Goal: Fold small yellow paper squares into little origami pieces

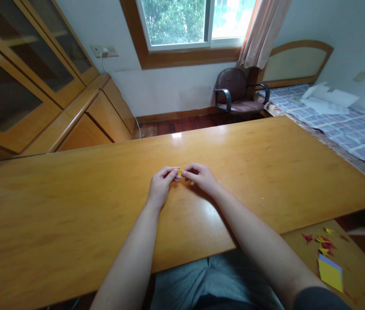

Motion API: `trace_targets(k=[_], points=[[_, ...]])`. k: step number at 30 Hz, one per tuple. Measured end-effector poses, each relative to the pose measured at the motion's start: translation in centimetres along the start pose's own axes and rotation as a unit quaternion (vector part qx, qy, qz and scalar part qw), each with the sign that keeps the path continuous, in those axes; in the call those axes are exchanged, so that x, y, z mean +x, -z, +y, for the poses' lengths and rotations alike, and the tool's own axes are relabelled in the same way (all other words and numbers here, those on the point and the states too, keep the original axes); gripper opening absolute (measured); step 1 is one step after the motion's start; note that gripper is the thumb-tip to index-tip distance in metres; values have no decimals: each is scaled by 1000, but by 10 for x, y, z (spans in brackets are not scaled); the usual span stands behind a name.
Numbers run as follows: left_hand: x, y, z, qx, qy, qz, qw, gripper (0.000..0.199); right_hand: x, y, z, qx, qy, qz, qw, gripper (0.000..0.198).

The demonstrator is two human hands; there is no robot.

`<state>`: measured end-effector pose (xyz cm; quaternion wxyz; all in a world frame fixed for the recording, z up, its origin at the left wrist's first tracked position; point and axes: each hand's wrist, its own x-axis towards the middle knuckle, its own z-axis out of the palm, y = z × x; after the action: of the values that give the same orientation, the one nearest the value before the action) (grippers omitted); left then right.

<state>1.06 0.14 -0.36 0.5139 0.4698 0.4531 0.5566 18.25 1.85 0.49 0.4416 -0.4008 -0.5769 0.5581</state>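
Note:
Above the middle of the wooden table (pixel 82 206), a small piece of folded yellow paper (pixel 180 172) is pinched between my two hands. My left hand (pixel 163 183) grips its left side with thumb and fingers closed. On the other side, my right hand (pixel 199 175) pinches the right edge of the paper. Fingertips cover most of the paper, so its exact folded shape is hard to make out.
At lower right, a lower surface (pixel 360 262) carries several red and yellow folded paper cranes (pixel 324 245) and a stack of yellow paper sheets (pixel 331 273). Beyond the table stand a cabinet (pixel 82 116), an office chair (pixel 234 90) and a bed (pixel 347 125).

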Motion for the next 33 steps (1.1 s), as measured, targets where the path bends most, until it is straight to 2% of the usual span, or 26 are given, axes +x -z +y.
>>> trace_targets(k=[7, 13, 25, 33], points=[[1, -2, 0, -28, 30, 11, 999, 26, 0, 0, -3, 8, -10, 10, 1000, 30], [1, -1, 0, -24, 26, 14, 999, 22, 0, 0, -1, 2, -12, -6, 1000, 28], [-2, -1, 4, 101, -12, -31, 994, 18, 2, 0, 2, -3, 11, 0, 1000, 27], [-3, -2, 8, 123, -23, -43, 991, 20, 2, 1, 2, 6, -1, -2, 1000, 26]])
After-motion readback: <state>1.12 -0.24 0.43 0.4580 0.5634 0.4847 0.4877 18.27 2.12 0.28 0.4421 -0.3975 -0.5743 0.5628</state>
